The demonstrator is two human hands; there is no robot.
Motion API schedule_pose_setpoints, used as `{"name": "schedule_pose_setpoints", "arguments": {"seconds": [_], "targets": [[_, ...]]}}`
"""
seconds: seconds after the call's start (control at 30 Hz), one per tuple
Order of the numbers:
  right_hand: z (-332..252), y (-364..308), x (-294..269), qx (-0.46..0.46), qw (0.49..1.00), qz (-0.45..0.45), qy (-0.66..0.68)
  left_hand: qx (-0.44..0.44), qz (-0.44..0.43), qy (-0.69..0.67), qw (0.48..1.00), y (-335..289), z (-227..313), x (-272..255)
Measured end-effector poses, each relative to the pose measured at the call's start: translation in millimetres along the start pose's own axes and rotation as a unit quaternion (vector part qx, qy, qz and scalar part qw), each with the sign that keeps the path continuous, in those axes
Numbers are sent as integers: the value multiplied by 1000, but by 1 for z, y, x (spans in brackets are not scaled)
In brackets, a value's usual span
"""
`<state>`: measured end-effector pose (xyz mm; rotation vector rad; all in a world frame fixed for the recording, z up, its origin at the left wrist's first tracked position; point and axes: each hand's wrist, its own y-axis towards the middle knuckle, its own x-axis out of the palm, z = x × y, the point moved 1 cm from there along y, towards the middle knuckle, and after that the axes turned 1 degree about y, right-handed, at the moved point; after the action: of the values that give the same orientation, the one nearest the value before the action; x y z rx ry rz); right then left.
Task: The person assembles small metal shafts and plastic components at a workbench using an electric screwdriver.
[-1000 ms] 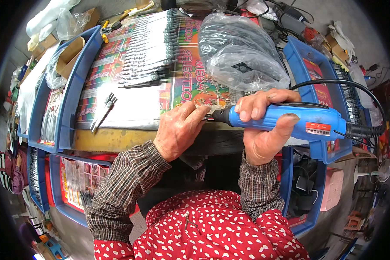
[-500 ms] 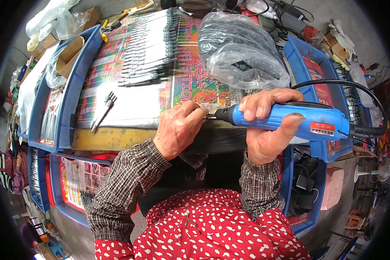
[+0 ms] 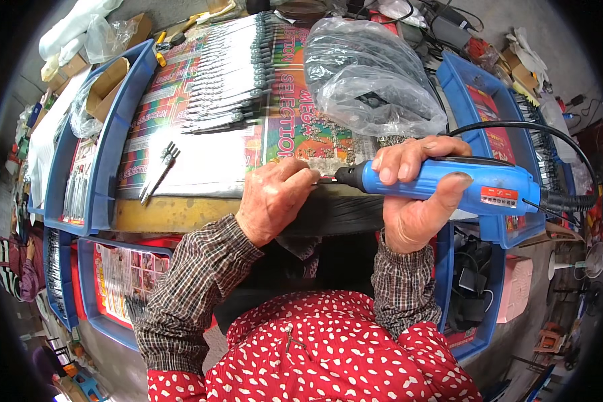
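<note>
Two checked sleeves [image 3: 197,278] rise from seven and five o'clock, the left hand [image 3: 275,201] palm-down at the table [image 3: 181,216] edge. The blue electric screwdriver [image 3: 472,184] lies at its three o'clock, nearly level, nose toward nine. The right hand [image 3: 415,184] wraps its body; the left fingertips pinch together, whatever they hold hidden.

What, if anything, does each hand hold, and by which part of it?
Right hand: the blue power tool, by its body. Left hand: cannot tell, fingers block the view.
</note>
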<state>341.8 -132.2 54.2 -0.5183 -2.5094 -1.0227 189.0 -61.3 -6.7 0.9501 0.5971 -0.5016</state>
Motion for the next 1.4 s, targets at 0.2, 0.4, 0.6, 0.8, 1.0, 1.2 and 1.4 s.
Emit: {"name": "schedule_pose_setpoints", "arguments": {"seconds": [0.2, 0.4, 0.6, 0.8, 1.0, 1.2, 1.4], "targets": [[-1, 0, 0, 0, 1000, 6, -5, 2, -10, -2, 1000, -1, 0, -1], [-1, 0, 0, 16, 999, 16, -44, -2, -20, 11, 1000, -1, 0, 0], [0, 1, -2, -8, 1000, 1, 1, -3, 1, -12, 1000, 0, 0, -1], [0, 0, -3, -9, 1000, 1, -2, 8, -15, -1, 1000, 0, 2, -2], [0, -1, -2, 8, 998, 17, -62, 20, 19, 1, 1000, -1, 1, -3], [0, 0, -2, -10, 1000, 3, -8, 32, 56, 6, 998, 1, 4, -7], [-2, -1, -1, -14, 1000, 3, -20, -4, 44, 31, 999, 0, 3, -5]]}}
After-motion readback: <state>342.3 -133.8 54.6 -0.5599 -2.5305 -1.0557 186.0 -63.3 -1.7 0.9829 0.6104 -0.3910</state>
